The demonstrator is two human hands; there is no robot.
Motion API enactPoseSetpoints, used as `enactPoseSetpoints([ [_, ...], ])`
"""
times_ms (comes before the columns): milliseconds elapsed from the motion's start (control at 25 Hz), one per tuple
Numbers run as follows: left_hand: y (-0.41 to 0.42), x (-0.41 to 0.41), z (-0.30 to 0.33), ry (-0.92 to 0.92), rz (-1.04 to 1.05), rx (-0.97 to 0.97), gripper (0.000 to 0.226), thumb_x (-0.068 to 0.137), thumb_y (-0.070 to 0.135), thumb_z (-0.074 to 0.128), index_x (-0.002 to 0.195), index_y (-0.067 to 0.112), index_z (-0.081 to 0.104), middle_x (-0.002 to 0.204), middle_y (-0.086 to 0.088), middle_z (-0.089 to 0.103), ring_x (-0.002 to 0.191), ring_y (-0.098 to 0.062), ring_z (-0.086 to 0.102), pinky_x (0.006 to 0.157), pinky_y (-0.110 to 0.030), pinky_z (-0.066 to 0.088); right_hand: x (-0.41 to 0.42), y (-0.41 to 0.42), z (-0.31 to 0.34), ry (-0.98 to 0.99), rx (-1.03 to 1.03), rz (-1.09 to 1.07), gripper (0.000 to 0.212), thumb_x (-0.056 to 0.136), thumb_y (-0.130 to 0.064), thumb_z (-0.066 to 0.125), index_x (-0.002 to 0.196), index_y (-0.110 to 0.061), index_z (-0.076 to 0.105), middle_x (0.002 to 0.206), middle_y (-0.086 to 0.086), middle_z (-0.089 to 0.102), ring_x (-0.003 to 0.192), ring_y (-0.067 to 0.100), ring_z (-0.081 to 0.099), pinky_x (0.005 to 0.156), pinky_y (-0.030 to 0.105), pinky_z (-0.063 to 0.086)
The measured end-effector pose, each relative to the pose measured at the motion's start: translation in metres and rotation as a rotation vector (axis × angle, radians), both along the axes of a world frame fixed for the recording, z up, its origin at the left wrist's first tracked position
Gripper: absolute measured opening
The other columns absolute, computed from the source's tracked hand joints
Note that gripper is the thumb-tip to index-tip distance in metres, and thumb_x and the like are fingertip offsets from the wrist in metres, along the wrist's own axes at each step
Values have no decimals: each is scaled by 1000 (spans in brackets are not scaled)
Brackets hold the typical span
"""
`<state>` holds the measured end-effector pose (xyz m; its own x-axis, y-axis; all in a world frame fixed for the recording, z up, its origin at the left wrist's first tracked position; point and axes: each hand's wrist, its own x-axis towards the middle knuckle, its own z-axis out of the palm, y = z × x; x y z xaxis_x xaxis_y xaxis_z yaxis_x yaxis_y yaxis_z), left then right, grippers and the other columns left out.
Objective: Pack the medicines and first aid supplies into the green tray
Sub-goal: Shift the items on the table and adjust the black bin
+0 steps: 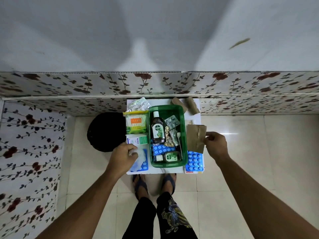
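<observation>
Right hand [214,144]: fingers [208,137] pinched on the edge of a torn brown paper pouch [196,137], held just off the tray's 3 o'clock wall. Before you lower it, feel whether anything is inside; if it holds medicine, tip the contents or the pouch itself into the free space at the tray's 1 o'clock corner.

Left hand [123,158]: fingers [133,152] closed on a soft white translucent wad, cotton or a plastic bag [140,155], at the tray's 8 o'clock, over a blue tablet strip [143,165]. Lift it clear of the strip so the strip does not drag off the desk edge.

Green rectangular plastic tray [184,135]: centre of the small white desk [196,118]. Already inside: tall brown antiseptic bottle with white cap [158,129], a smaller one lying at 6 o'clock [170,156], blue blister strip [161,150], silver blister strips [171,122].

Not yet packed: yellow-green packet of cotton buds [136,123] at 9 o'clock, white and green carton [137,140] below it, silver foil strips [139,105] at 11 o'clock, blue tablet card [195,161] at 4 o'clock, brown paper pieces [189,105] at 1 o'clock.

Hard to make out: the wad's material; the pouch's contents; the small items in the tray's middle; carton lettering. Your left hand covers part of the carton and strip.
</observation>
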<state>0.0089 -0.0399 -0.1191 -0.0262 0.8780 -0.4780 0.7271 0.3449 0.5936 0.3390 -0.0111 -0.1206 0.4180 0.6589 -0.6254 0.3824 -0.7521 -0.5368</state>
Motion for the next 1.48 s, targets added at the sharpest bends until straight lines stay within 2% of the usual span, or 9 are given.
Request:
enactPoseSetpoints([
  [240, 9, -39, 38, -296, 698, -69, 22, 85, 4, 41, 72, 17, 52, 74, -14, 57, 67, -27, 54, 57, -29, 42, -6, -3, 81, 54, 242, -231, 21, 78, -9, 63, 96, -16, 72, 80, 6, 68, 76, 30, 66, 79, 50, 60],
  [440, 10, -106, 30, -435, 939, -33, 18, 90, 6, 37, 86, 2, 54, 72, -8, 53, 71, -29, 47, 58, -29, 40, -118, 15, 116, 230, 368, 27, 15, 87, -2, 66, 99, -11, 72, 85, 10, 70, 76, 25, 66, 67, 38, 58],
  [640, 34, -176, -34, -439, 726, -167, 25, 67, 8, 46, 80, 11, 68, 74, -14, 67, 63, -27, 60, 59, -28, 47, -271, 37, 38, 101, 399, 315, 17, 84, -6, 68, 86, -24, 69, 78, -11, 72, 74, 13, 70, 63, 16, 47],
  [720, 41, -216, -102, -467, 677, -244, 25, 71, 3, 46, 87, 4, 65, 86, -22, 68, 68, -29, 65, 55, -29, 53, -331, 43, -15, -30, 378, 431, 14, 82, -7, 66, 90, -15, 72, 79, 1, 74, 77, 25, 69, 62, 23, 40],
  [840, 47, -253, -202, -459, 660, -301, 28, 76, 3, 58, 104, 5, 58, 99, -18, 67, 86, -33, 66, 72, -44, 59, -395, 47, -101, -86, 210, 550, 12, 84, -6, 54, 76, -12, 60, 68, 8, 60, 67, 34, 57, 55, 29, 34],
  [1000, 69, -248, -217, -490, 653, -316, 32, 86, -4, 58, 104, 21, 51, 88, 1, 58, 84, -27, 59, 63, -35, 48, -442, 55, -192, -48, 37, 480, 21, 91, -11, 46, 72, -7, 53, 68, 8, 55, 63, 30, 53, 49, 26, 34],
  [1080, 76, -251, -244, -483, 602, -384, 48, 88, 2, 61, 121, 31, 43, 103, 5, 55, 96, -22, 54, 79, -33, 44, -451, 61, -226, -46, -6, 466, 15, 88, -10, 49, 75, -7, 57, 75, 12, 60, 70, 31, 57, 49, 25, 36],
  [1200, 70, -266, -267, -467, 608, -471, 83, 86, 22, 69, 152, 25, 19, 150, -5, 37, 134, -24, 41, 103, -36, 40, -451, 59, -247, -41, -36, 415, 21, 91, -13, 57, 103, 0, 67, 99, 18, 71, 97, 36, 65, 74, 31, 48],
  [1480, 45, -265, -222, -403, 653, -391, 54, 86, 14, 68, 136, 15, 45, 123, -12, 61, 110, -24, 60, 98, -38, 48, -428, 42, -190, -26, 15, 452, 37, 92, -24, 58, 126, -10, 58, 116, 11, 70, 108, 31, 65, 85, 35, 53],
])
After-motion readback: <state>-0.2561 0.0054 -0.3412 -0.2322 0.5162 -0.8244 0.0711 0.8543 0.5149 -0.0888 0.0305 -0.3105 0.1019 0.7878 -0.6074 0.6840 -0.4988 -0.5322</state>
